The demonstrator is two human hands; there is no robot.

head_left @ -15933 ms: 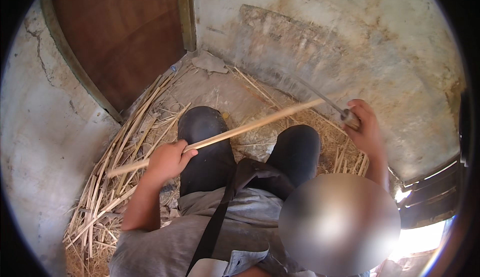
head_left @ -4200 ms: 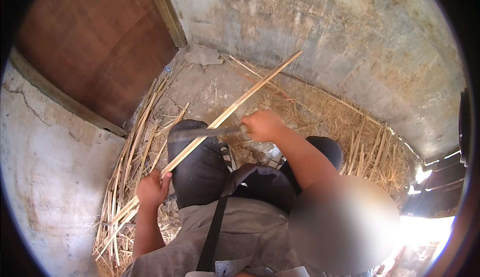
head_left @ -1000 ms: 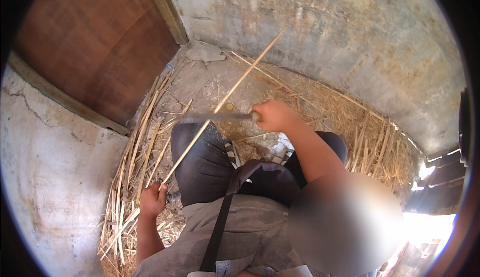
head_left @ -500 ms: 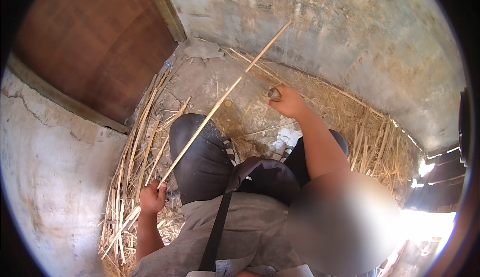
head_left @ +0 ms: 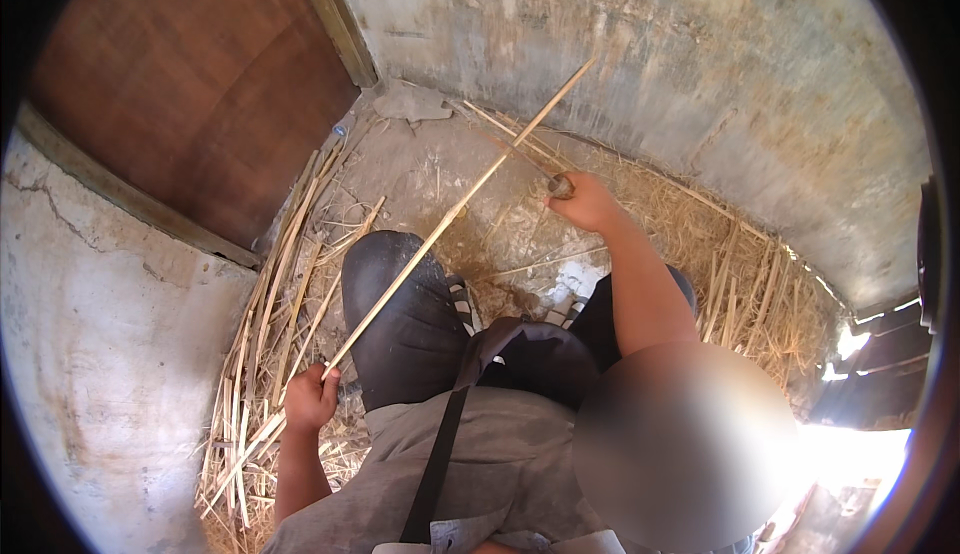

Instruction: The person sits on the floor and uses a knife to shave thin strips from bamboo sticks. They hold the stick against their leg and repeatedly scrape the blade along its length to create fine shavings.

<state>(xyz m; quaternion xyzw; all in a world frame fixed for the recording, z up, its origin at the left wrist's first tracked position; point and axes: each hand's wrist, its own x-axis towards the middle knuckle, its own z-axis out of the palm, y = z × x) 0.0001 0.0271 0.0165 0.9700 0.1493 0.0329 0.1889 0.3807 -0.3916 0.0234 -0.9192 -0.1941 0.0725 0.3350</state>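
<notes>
My left hand (head_left: 312, 401), low on the left, is closed round the near end of a long, pale yellow cane stalk (head_left: 420, 251). The stalk slants up across my left knee to a point in front of the far wall. My right hand (head_left: 583, 204), beyond my right knee, grips the round, dark handle of a knife (head_left: 560, 186). Its thin brownish blade points up and left and meets or crosses the stalk in its far part; I cannot tell whether they touch.
Cut stalks (head_left: 262, 324) lie in a heap along the left wall. Shavings and straw (head_left: 690, 214) cover the floor along the far wall and to the right. A brown door (head_left: 200, 84) stands at the upper left. A flat grey piece (head_left: 412, 104) lies in the corner.
The knife, blurred before, now shows its blade more clearly, and my right hand has shifted slightly right. The stalk's far end is a little lower and further right.
</notes>
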